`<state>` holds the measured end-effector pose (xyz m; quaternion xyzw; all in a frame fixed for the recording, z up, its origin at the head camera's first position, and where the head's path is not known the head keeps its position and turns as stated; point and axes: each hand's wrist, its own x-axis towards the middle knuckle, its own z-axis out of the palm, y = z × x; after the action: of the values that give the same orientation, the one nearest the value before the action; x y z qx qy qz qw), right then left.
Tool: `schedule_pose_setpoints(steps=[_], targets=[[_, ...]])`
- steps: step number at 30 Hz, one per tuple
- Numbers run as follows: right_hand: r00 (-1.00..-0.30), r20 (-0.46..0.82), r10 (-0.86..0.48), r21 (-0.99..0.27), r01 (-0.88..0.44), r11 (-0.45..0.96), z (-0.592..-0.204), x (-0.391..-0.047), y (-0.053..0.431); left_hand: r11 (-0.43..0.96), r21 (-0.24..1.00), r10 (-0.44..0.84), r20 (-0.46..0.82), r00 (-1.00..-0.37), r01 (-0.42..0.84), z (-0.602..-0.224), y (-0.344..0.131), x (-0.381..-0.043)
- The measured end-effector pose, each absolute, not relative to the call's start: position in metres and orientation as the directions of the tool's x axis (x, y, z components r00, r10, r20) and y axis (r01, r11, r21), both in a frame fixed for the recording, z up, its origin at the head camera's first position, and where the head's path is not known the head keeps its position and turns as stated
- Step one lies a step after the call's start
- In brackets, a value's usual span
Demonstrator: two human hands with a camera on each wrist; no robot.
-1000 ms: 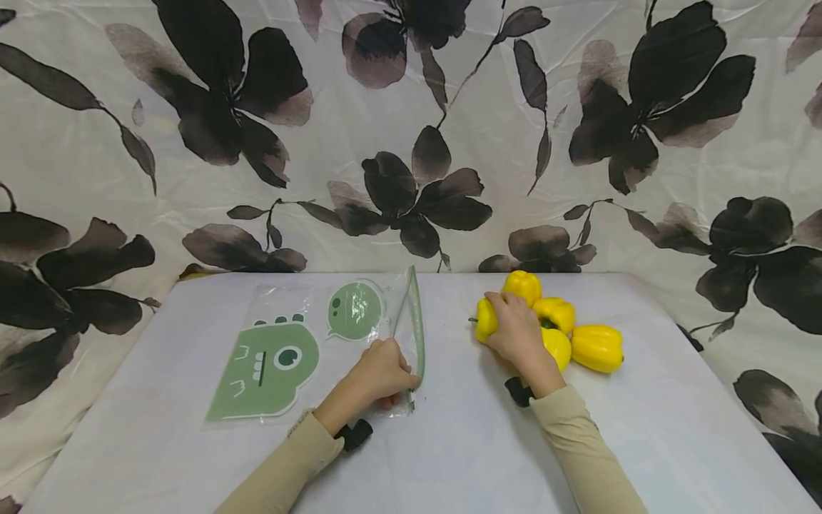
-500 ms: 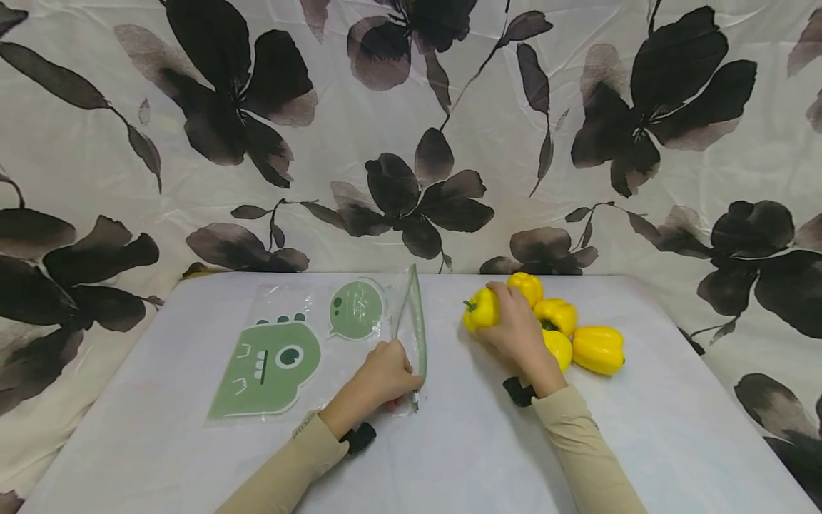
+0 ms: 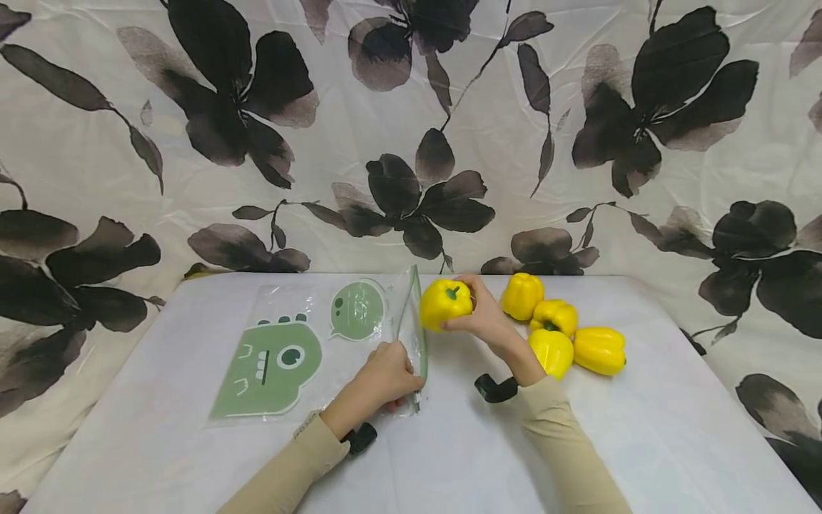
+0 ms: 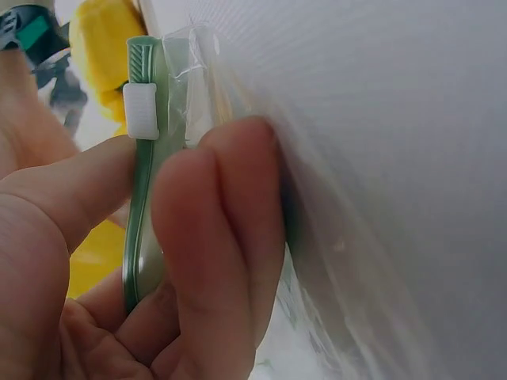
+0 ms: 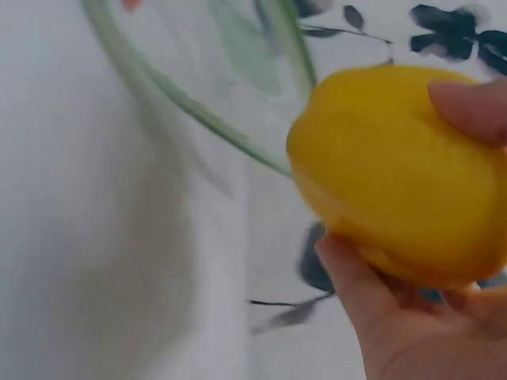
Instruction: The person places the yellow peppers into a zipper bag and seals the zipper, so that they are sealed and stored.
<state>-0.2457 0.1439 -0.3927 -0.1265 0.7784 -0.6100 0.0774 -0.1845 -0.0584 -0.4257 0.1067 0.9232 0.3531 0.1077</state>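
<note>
A clear zip bag with a green cartoon dinosaur print lies flat on the table, its green-edged mouth parted on the right side. My left hand pinches the near end of that mouth. In the left wrist view, a white slider sits on the bag's green zip strip, between thumb and fingers. My right hand grips a yellow bell pepper, stem facing me, right beside the bag's mouth. From the right wrist, the pepper appears close to the parted green rim.
Several more yellow bell peppers rest in a cluster on the white-covered table, right of the right hand. Behind the table hangs a floral cloth. Each wrist wears a black camera.
My right hand has lifted one yellow bell pepper out of the cluster and carried it left to the bag's mouth. The left hand keeps its hold on the bag's edge.
</note>
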Motion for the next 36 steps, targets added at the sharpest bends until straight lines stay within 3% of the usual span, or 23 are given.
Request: schedule_pose_setpoints(steps=[9, 22, 36], targets=[[-0.905, -0.043, -0.422, -0.984, -0.034, 0.173, -0.422, -0.251, 0.129, 0.745, 0.654, 0.281, -0.13, -0.951, 0.131, -0.425, -0.058, -0.184], [-0.853, -0.114, -0.509, -0.94, -0.073, 0.333, -0.434, -0.268, 0.12, 0.762, 0.623, 0.293, -0.091, -0.952, 0.175, -0.422, -0.058, -0.183], [-0.907, -0.16, -0.39, -0.882, -0.046, 0.468, -0.437, -0.278, 0.097, 0.735, 0.584, 0.353, 0.102, -0.93, 0.344, -0.414, -0.054, -0.179]])
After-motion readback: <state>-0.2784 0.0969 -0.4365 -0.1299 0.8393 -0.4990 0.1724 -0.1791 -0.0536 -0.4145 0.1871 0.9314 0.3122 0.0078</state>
